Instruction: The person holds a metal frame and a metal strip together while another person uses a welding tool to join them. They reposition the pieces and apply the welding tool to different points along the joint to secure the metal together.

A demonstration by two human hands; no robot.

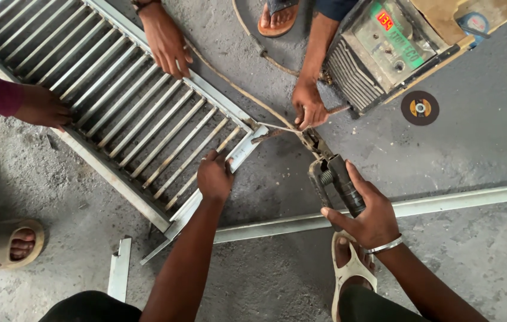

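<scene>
The left hand [214, 177] presses, fingers curled, on the end rail of the long grey metal grille of parallel bars [116, 101], which runs from the upper left of the frame to its centre. The right hand [368, 216] grips the dark welding electrode holder [331, 179], right of centre, fingers wrapped round its handle. Its thin rod [280, 127] seems to touch the grille's corner. Other people's hands [167, 42] steady the grille. A grey welding machine [390, 48] sits upper right.

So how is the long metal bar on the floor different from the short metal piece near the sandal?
The long metal bar runs across the floor to the picture's right edge; the short metal piece is a stubby offcut. The bar lies nearly level, the short piece nearly upright in the picture. Both are pale grey metal on the concrete floor.
</scene>
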